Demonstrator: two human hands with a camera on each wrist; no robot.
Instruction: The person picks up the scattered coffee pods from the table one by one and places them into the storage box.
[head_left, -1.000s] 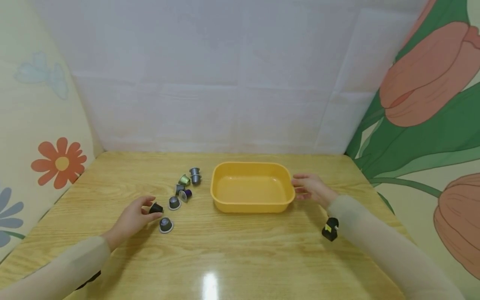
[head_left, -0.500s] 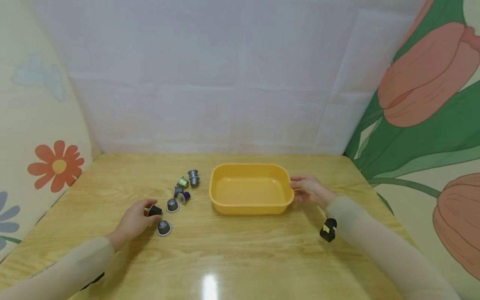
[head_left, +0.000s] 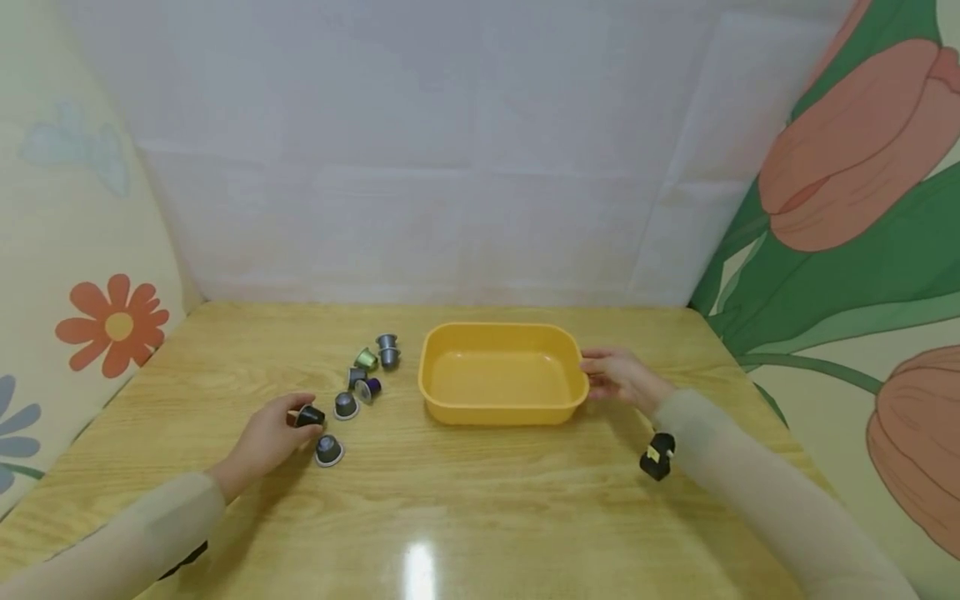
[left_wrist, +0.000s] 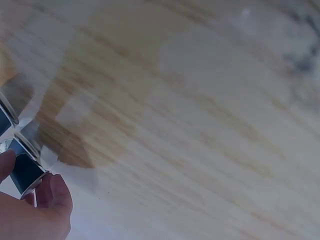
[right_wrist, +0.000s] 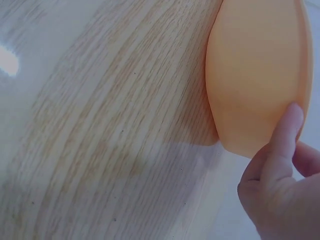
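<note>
My left hand (head_left: pixel 262 435) pinches a black coffee capsule (head_left: pixel 310 416) between thumb and fingers, low over the table. In the left wrist view this dark capsule (left_wrist: pixel 27 172) lies between the thumb and the fingertips. Just in front of that hand sits a dark grey-blue capsule (head_left: pixel 328 449), rim down. Another grey capsule (head_left: pixel 346 405) stands a little farther off. At the middle of the table is a yellow plastic tray (head_left: pixel 506 414). My right hand (head_left: pixel 621 377) is at its right end, and a fairly straight finger (right_wrist: pixel 287 127) touches the outer wall in the right wrist view.
Behind the nearer capsules lie a purple one (head_left: pixel 372 387), a dark grey one (head_left: pixel 356 377), a green one (head_left: pixel 366 358) and silver-grey ones (head_left: pixel 387 352) end to end. A white sheet (head_left: pixel 450 233) hangs beyond the wooden table (head_left: pixel 480 500), with flowered cloth at both sides.
My right fingers have come in slightly against the tray's right end. The left hand stays with the black capsule in almost the same place. The loose capsules lie as before.
</note>
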